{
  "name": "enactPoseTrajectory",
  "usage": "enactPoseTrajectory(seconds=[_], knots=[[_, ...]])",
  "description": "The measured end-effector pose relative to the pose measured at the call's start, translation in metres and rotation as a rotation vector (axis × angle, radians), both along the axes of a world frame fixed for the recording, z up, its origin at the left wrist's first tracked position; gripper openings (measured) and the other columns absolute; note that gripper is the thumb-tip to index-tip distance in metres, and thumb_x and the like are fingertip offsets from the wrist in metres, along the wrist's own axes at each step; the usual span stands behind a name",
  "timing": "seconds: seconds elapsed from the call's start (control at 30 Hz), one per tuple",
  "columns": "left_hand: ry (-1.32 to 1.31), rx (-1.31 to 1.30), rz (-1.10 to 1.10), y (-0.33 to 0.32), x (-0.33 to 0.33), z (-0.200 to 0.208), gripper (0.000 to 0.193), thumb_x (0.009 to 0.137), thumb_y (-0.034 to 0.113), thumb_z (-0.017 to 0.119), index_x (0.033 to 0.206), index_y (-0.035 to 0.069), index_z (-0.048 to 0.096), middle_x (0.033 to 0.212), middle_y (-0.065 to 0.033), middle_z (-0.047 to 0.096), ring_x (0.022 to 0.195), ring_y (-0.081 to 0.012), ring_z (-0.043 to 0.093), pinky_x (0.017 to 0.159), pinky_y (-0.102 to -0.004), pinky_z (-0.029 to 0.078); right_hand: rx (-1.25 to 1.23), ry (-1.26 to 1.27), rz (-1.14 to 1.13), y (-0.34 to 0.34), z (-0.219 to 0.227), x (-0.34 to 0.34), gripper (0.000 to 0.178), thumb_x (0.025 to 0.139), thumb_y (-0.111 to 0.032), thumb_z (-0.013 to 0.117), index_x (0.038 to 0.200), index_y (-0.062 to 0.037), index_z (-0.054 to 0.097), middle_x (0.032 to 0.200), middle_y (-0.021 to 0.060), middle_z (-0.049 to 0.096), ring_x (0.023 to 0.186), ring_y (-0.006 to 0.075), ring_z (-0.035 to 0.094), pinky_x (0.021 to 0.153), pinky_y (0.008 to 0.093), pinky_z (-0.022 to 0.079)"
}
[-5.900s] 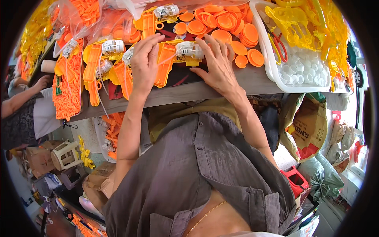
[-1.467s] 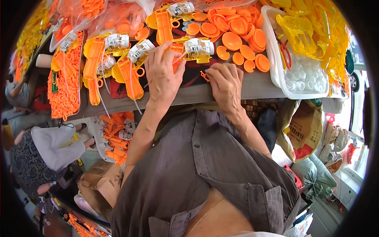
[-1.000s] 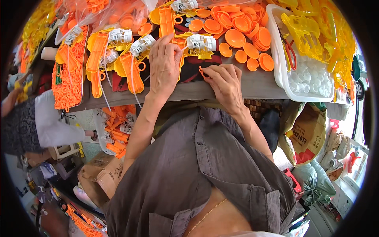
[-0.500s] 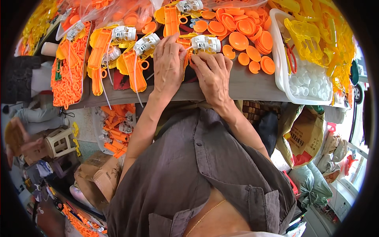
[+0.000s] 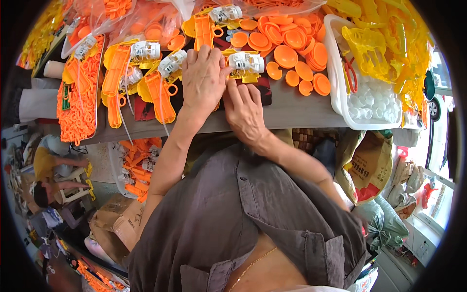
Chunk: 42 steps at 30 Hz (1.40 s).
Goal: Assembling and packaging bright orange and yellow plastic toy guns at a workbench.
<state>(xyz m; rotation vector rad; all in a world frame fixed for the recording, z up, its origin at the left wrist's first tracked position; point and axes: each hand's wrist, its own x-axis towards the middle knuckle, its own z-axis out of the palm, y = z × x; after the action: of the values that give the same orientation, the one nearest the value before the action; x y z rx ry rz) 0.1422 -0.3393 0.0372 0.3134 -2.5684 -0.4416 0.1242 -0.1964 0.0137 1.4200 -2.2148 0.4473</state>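
Observation:
My left hand (image 5: pixel 202 80) lies over a yellow half-shell of a toy gun, its thumb against the white mechanism (image 5: pixel 246 62) set in it. The fingers close over the handle end and hide most of it. Just below, my right hand (image 5: pixel 244 108) is curled with its fingertips close to the shell's lower edge; whatever they pinch is hidden. Several similar toy halves with orange grips and white mechanisms lie to the left, among them one with an orange grip (image 5: pixel 160 97) and a thin pale tube. Another toy half (image 5: pixel 204 31) sits beyond my left hand.
Orange discs (image 5: pixel 285 57) are piled at the back right. A white bin (image 5: pixel 335 92) there holds yellow shells (image 5: pixel 369 48), white caps (image 5: pixel 369 104) and red-handled pliers (image 5: pixel 350 75). A tray of small orange parts (image 5: pixel 78 119) stands left. Another person (image 5: pixel 46 168) sits low at left.
My right hand has drawn down and left, off the white mechanism. My left hand has spread further over the handle end. The whole view has shifted slightly, and the other person has moved.

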Motion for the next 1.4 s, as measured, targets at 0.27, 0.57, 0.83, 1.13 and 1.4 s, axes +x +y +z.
enactPoseTrajectory(seconds=[0.27, 0.57, 0.83, 1.13, 1.4], knots=[[0.077, -0.1, 0.02, -0.003, 0.037, 0.002, 0.019, 0.083, 0.018, 0.073, 0.091, 0.004, 0.064, 0.123, -0.014, 0.057, 0.117, -0.032, 0.052, 0.101, -0.0427, 0.041, -0.3, -0.226, -0.074, 0.007, 0.041, -0.044, 0.045, 0.087, -0.016, 0.069, 0.13, -0.0104, 0.06, 0.124, 0.0086, 0.059, 0.115, 0.0254, 0.052, 0.1, 0.0443, 0.036], [0.099, 0.02, -0.111, 0.015, 0.057, 0.017, 0.019, 0.082, 0.022, 0.075, 0.083, 0.006, 0.065, 0.121, -0.0107, 0.059, 0.115, -0.03, 0.053, 0.097, -0.0411, 0.041, -0.057, -0.314, -0.071, 0.023, 0.017, -0.04, 0.053, 0.087, -0.015, 0.068, 0.138, -0.009, 0.053, 0.13, 0.0103, 0.057, 0.123, 0.0294, 0.05, 0.109, 0.0489, 0.032], [0.186, 0.2, -0.121, 0.018, 0.022, -0.001, 0.028, 0.093, 0.013, 0.062, 0.119, 0.003, 0.06, 0.119, -0.0152, 0.06, 0.11, -0.0343, 0.058, 0.096, -0.044, 0.045, -0.148, -0.466, -0.058, 0.039, 0.026, -0.025, 0.068, 0.082, -0.019, 0.076, 0.143, -0.0094, 0.047, 0.149, 0.0161, 0.037, 0.135, 0.0405, 0.035, 0.11, 0.0498, 0.031], [0.072, -0.275, -0.02, -0.059, -0.059, 0.023, 0.03, 0.089, 0.015, 0.066, 0.117, 0.006, 0.062, 0.122, -0.0099, 0.059, 0.112, -0.03, 0.055, 0.093, -0.0438, 0.047, -0.096, -0.462, -0.025, 0.037, 0.022, -0.03, 0.067, 0.083, -0.024, 0.075, 0.143, -0.0108, 0.048, 0.151, 0.0176, 0.033, 0.142, 0.0408, 0.024, 0.116, 0.0541, 0.023], [-0.275, -0.192, -0.028, -0.08, -0.048, 0.016, 0.094, 0.074, 0.041, 0.082, 0.148, 0.005, 0.036, 0.147, -0.0222, 0.042, 0.137, -0.0376, 0.039, 0.11, -0.0437, 0.039, -0.317, -0.347, 0.081, -0.007, 0.051, -0.09, 0.023, 0.085, -0.017, 0.069, 0.106, -0.0087, 0.07, 0.099, 0.0064, 0.066, 0.099, 0.0279, 0.057, 0.092, 0.0451, 0.039]])
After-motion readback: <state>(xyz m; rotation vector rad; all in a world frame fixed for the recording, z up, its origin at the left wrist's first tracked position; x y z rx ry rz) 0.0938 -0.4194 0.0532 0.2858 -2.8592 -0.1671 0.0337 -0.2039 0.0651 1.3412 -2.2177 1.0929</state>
